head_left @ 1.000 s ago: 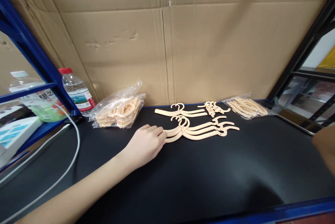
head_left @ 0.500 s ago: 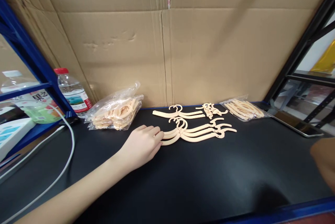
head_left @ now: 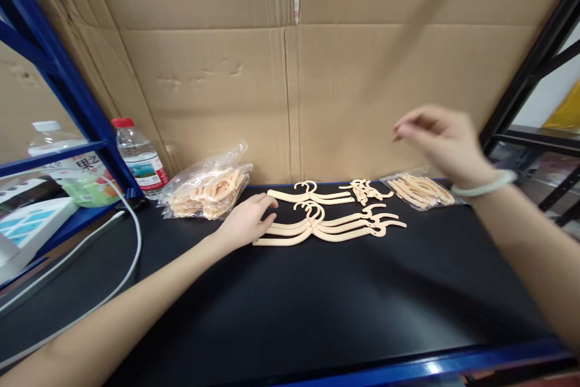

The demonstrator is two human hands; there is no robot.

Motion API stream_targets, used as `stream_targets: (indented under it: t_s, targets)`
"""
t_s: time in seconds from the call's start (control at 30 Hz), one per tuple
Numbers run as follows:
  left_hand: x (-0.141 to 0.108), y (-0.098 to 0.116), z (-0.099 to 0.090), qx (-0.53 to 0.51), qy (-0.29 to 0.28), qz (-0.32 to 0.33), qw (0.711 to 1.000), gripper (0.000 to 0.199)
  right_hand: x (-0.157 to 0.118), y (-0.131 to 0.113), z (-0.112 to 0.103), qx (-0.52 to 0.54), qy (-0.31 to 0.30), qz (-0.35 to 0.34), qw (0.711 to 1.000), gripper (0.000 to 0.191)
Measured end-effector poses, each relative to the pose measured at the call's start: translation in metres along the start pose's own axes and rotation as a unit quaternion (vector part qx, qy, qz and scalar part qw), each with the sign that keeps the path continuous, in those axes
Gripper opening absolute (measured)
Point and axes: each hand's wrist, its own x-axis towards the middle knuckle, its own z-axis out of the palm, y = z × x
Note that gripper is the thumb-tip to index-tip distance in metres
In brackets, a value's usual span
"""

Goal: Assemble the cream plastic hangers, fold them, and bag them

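My left hand [head_left: 247, 221] rests at the left ends of the cream folding hangers [head_left: 338, 229], with thumb and forefinger apart. Its fingers cover the tips of some arms, and whether they touch them I cannot tell. These hangers lie in a nested row with curved hooks up, and their right arms carry small hooked end pieces [head_left: 379, 223]. Behind them lie more cream hangers [head_left: 312, 195]. Raised above the back right of the table, my right hand [head_left: 441, 139] has its fingers curled together, slightly blurred, with nothing visible in them.
Clear bags of cream hanger parts lie left [head_left: 208, 194] and right [head_left: 419, 189], near a loose heap of small pieces [head_left: 364, 191]. A red-capped water bottle [head_left: 141, 160], white cable [head_left: 136, 242] and blue rack [head_left: 86, 97] stand left. A cardboard wall [head_left: 217, 97] closes the back.
My left hand has shifted slightly left and its fingers have spread, baring the front hanger's left end. My right hand has come up from the right edge to above the back right.
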Motion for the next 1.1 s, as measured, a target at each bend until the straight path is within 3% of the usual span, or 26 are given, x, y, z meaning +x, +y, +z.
stream_targets:
  t_s: [0.13,0.2,0.33,0.53,0.87,1.1]
  targets:
    - [0.015,-0.015,0.012,0.002,-0.004,-0.015,1.000,0.024,-0.012,0.051,0.050,-0.060,-0.036,0.040,0.997,0.021]
    - [0.023,-0.023,0.018,0.005,-0.014,-0.020,1.000,0.029,-0.020,0.074,0.066,-0.084,-0.076,0.037,0.993,0.019]
    - [0.034,-0.036,0.030,0.008,-0.032,-0.025,0.999,0.033,-0.031,0.096,0.070,-0.125,-0.132,0.005,0.983,0.020]
    - [0.044,-0.039,0.036,0.019,-0.028,-0.016,0.999,0.022,-0.036,0.109,0.076,-0.153,-0.161,-0.027,0.975,0.025]
    - [0.052,-0.035,0.039,-0.013,-0.008,-0.007,1.000,0.010,-0.038,0.116,0.090,-0.148,-0.106,-0.076,0.980,0.016]
    - [0.046,-0.027,0.024,-0.084,0.033,-0.031,0.995,0.013,-0.035,0.101,0.082,-0.140,0.015,-0.083,0.987,0.017]
